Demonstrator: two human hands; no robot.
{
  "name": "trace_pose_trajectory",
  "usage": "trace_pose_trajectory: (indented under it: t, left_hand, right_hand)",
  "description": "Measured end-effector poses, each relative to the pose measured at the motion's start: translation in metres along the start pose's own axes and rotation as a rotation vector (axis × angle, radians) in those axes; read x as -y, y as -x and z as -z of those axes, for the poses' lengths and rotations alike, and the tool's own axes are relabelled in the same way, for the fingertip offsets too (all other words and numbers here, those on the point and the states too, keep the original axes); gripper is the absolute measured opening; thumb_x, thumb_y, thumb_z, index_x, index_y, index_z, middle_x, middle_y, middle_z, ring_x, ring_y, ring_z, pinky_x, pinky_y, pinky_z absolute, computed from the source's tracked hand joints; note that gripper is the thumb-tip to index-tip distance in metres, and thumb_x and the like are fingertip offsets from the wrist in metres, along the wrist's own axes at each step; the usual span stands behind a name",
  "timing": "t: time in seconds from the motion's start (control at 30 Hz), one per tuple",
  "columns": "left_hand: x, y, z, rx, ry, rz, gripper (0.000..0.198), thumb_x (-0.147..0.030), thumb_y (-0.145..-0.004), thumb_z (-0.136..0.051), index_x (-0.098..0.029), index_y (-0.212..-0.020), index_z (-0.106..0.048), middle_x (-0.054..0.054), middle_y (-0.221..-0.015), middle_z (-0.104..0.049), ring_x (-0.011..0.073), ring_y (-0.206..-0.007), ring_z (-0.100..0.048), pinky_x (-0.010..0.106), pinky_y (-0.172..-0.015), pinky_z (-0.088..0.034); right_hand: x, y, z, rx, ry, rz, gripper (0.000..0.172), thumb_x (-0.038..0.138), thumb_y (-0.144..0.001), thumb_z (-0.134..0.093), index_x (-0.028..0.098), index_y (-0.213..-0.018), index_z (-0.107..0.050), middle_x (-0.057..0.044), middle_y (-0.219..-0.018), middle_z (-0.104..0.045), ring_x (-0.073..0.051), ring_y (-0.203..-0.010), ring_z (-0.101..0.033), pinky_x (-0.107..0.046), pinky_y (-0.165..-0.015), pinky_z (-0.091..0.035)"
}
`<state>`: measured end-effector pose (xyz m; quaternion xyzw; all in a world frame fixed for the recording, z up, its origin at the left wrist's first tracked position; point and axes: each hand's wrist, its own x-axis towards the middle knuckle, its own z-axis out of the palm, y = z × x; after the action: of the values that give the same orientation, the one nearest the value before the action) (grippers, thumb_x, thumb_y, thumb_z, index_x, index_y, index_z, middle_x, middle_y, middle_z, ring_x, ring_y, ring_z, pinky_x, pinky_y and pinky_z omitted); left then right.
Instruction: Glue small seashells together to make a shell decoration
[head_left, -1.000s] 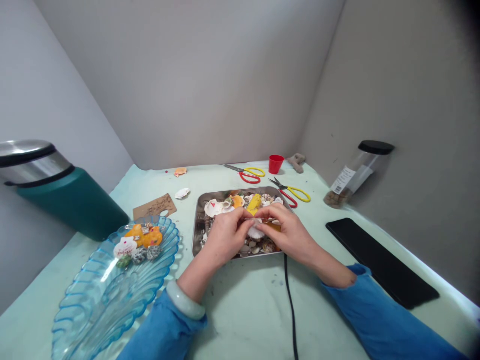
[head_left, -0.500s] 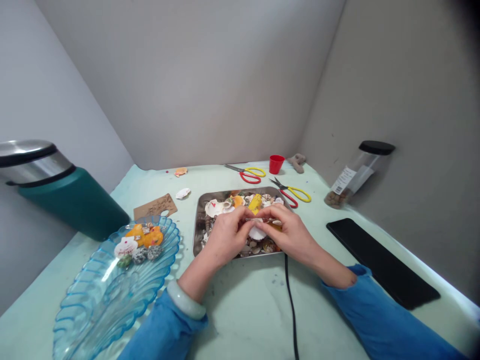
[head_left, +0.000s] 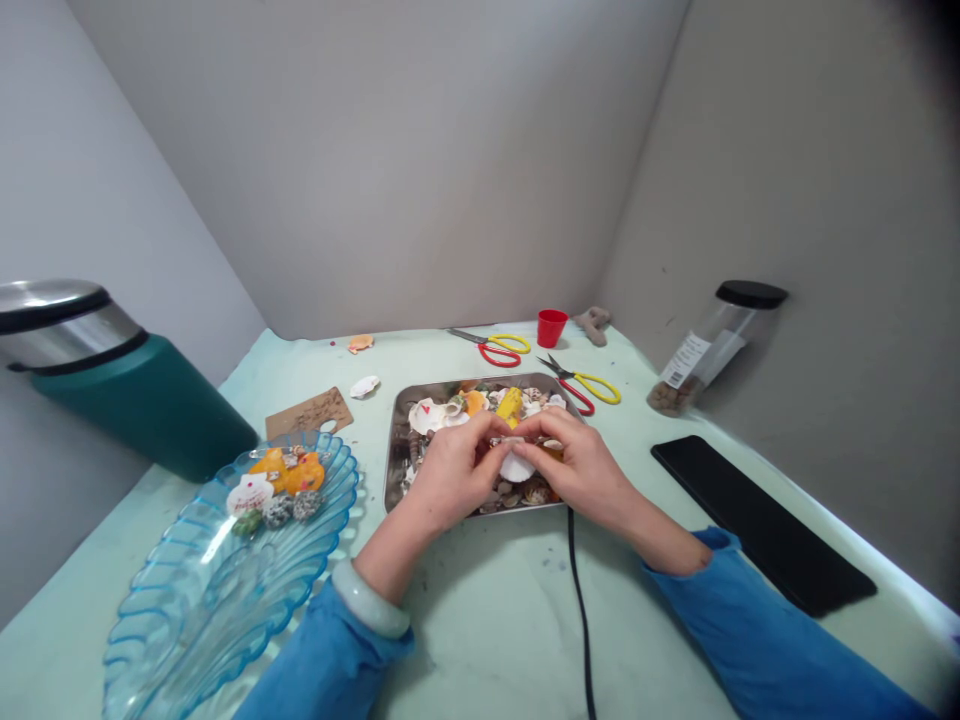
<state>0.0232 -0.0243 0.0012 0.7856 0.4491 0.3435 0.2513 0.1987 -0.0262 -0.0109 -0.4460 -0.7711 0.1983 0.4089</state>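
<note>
Both hands meet over a metal tray (head_left: 391, 470) full of shells and small stones. My left hand (head_left: 463, 465) is closed, thumb and fingers pinching the near side of a white seashell (head_left: 516, 464). From the other side my right hand (head_left: 568, 455) pinches the same shell, its fingertips almost touching the left ones. The shell's fan-shaped edge hangs below the thumbs; its upper part and anything small between the fingertips are hidden. Behind the fingers a yellow piece (head_left: 510, 405) lies among the shells, and a larger white shell (head_left: 426, 416) sits at the tray's left.
A blue scalloped dish (head_left: 187, 590) with painted shells and stones stands left, beside a green bottle (head_left: 142, 400) and brown card (head_left: 309, 414). Behind the tray lie scissors (head_left: 504, 350), more scissors (head_left: 577, 380) and a red cup (head_left: 551, 328). Right are a jar (head_left: 712, 350) and black slab (head_left: 757, 525).
My fingertips have shifted slightly around the white seashell, which seems tilted a little differently. A thin line seen earlier between the fingertips no longer shows clearly.
</note>
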Motion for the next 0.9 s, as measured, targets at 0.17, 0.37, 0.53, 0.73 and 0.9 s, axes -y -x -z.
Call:
trace_pose_trajectory:
  t: [0.17, 0.37, 0.53, 0.73, 0.9]
  left_hand:
    - [-0.0015, 0.0007, 0.0003, -0.021, -0.007, -0.008, 0.014, -0.025, -0.083, -0.05, -0.018, -0.092, -0.058, 0.001, -0.075, -0.066, 0.0104, -0.063, -0.056, 0.021, -0.06, -0.041]
    - [0.0001, 0.0017, -0.001, -0.042, -0.02, 0.016, 0.013, -0.023, -0.082, -0.051, -0.018, -0.091, -0.059, 0.0, -0.07, -0.065, 0.0098, -0.06, -0.056, 0.021, -0.058, -0.04]
    - [0.0002, 0.0017, -0.0006, -0.022, -0.028, 0.009, 0.013, -0.023, -0.082, -0.051, -0.018, -0.089, -0.06, 0.001, -0.073, -0.066, 0.0105, -0.062, -0.056, 0.021, -0.059, -0.04]
    - [-0.0008, 0.0028, -0.0002, -0.013, -0.029, 0.007, 0.013, -0.024, -0.082, -0.051, -0.017, -0.088, -0.06, 0.001, -0.073, -0.066, 0.0108, -0.062, -0.055, 0.021, -0.058, -0.039]
    - [-0.0012, 0.0026, 0.0001, 0.005, -0.031, 0.028, 0.014, -0.026, -0.083, -0.05, -0.018, -0.091, -0.058, 0.0, -0.074, -0.065, 0.0101, -0.059, -0.053, 0.022, -0.057, -0.038]
  right_hand:
    - [0.0011, -0.001, 0.0006, 0.005, 0.0, -0.01, 0.011, 0.029, -0.083, -0.057, 0.021, -0.088, -0.063, -0.003, -0.086, -0.062, -0.017, -0.085, -0.055, -0.031, -0.077, -0.043]
    - [-0.0008, -0.0015, 0.0002, -0.006, -0.021, -0.009, 0.013, 0.031, -0.084, -0.056, 0.022, -0.09, -0.063, -0.002, -0.088, -0.063, -0.017, -0.087, -0.056, -0.03, -0.078, -0.043]
    - [-0.0017, -0.0015, 0.0001, -0.005, -0.002, 0.012, 0.01, 0.027, -0.083, -0.057, 0.021, -0.087, -0.064, -0.002, -0.085, -0.064, -0.017, -0.085, -0.055, -0.031, -0.078, -0.042]
    - [0.0004, -0.0017, 0.0011, -0.001, -0.005, 0.019, 0.009, 0.026, -0.084, -0.056, 0.021, -0.085, -0.064, -0.002, -0.083, -0.064, -0.017, -0.084, -0.056, -0.031, -0.077, -0.043]
    - [0.0014, -0.0012, 0.0009, -0.01, 0.004, 0.003, 0.008, 0.026, -0.083, -0.057, 0.021, -0.085, -0.064, -0.003, -0.084, -0.064, -0.018, -0.085, -0.056, -0.031, -0.077, -0.043]
